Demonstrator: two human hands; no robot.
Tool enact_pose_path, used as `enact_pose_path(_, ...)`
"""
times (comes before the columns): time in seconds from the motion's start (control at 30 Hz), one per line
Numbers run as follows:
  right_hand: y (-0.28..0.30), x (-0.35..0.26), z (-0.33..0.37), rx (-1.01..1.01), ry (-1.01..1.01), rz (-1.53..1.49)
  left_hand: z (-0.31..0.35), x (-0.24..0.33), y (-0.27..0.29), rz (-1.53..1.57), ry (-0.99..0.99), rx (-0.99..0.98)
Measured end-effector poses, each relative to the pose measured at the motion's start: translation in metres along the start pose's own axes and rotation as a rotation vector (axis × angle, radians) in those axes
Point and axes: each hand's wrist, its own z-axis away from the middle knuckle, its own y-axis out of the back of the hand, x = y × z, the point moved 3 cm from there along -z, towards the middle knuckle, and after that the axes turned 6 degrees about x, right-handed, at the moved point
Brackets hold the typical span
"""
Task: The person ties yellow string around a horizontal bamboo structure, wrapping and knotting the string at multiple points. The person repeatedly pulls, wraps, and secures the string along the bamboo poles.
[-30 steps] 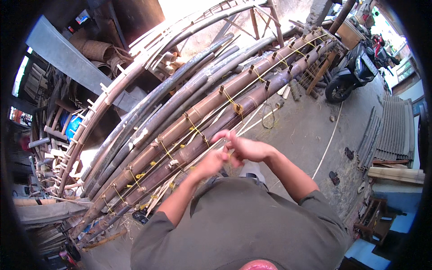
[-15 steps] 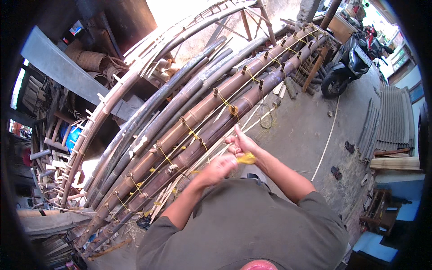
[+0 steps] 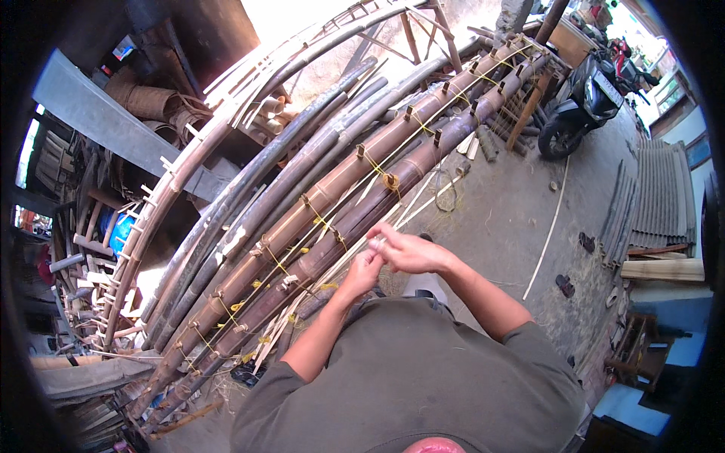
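Observation:
My left hand and my right hand meet in front of my body, fingertips touching. Both are closed in a pinch, and whatever sits between them is too small or hidden to make out. Just beyond them lies a long brown bamboo pole, fitted with short upright pegs and bound with yellow ties. A second bamboo pole runs alongside it, pegged in the same way. An orange-brown coil hangs at a peg of the nearer pole. Thin pale bamboo strips extend beside that pole, close to my hands.
Several darker bamboo poles and a curved pegged frame lie farther left. A motorbike is parked at the far right. On the concrete floor are a pale strip and sandals. Corrugated sheets lean at the right.
My hands have drawn together and shifted slightly left and up. The yellow tie material seen at my right hand earlier no longer shows. My right thumb has folded down.

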Motion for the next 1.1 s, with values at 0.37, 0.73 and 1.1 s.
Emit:
enact_pose_path(0.37, 0.147, 0.034, -0.104, 0.833, 0.548, 0.919, 0.001, 0.004, -0.019, -0.589, -0.318, 0.016)
enact_pose_path(0.73, 0.209, -0.005, -0.17, 0.311, 0.516, 0.388, -0.031, 0.052, -0.013, -0.535, -0.4, 0.371)
enact_pose_path(1.1, 0.154, 0.017, -0.223, -0.054, 0.372, 0.805, -0.106, 0.076, -0.003, -0.998, -0.369, 1.052)
